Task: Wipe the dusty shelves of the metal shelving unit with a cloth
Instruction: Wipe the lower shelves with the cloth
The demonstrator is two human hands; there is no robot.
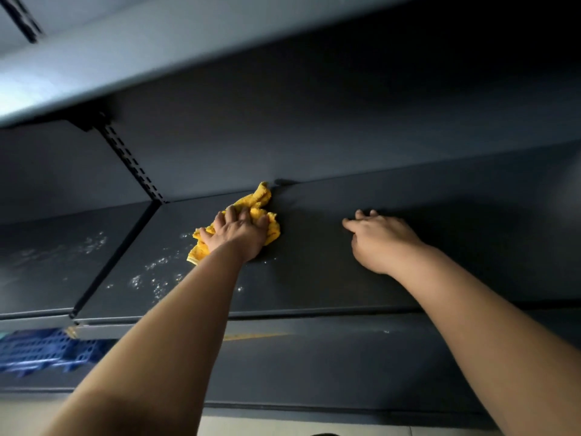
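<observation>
A crumpled yellow cloth [262,199] lies on the dark metal shelf [317,272], close to the back panel. My left hand [237,232] presses flat on the cloth with fingers spread. White dust specks [157,272] cover the shelf to the left of the cloth and near my left forearm. My right hand [379,239] rests on the bare shelf to the right, fingers loosely bent, holding nothing.
Another shelf [157,58] hangs right above. A slotted upright [132,158] runs down the back panel at the left, where a seam splits off a dusty neighbouring shelf [53,256]. A blue plastic crate [41,347] sits below at the lower left, beside a lower shelf [314,357].
</observation>
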